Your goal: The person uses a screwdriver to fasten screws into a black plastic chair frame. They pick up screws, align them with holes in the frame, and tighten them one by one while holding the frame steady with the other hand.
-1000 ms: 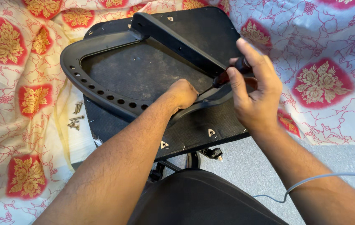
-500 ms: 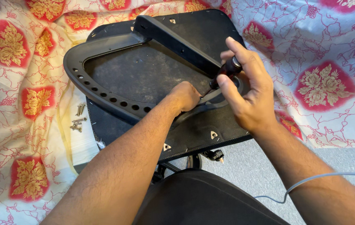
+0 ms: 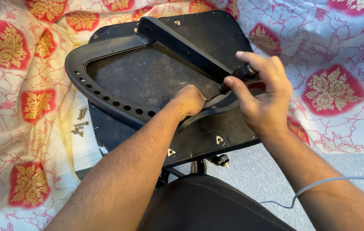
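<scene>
Right hand (image 3: pixel 263 100) has risen, grip clenched on screwdriver (image 3: pixel 237 77) over floral cloth (image 3: pixel 331 90)

Right hand (image 3: pixel 262 96): shifted toward 12 o'clock, fingers regripped higher on the screwdriver handle (image 3: pixel 242 73) | screwdriver: tilted more steeply, tip kept beside the left hand (image 3: pixel 189 100) | armrest frame (image 3: pixel 105 92): slightly displaced toward 6 o'clock in view

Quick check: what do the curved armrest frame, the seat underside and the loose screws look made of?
Armrest frame: seems moulded black plastic, matte, with punched holes. Seat underside: looks like black fabric, dusty and stapled at the edges. Screws: probably metal, pale and shiny. Right hand grips a dark-handled screwdriver.
</scene>
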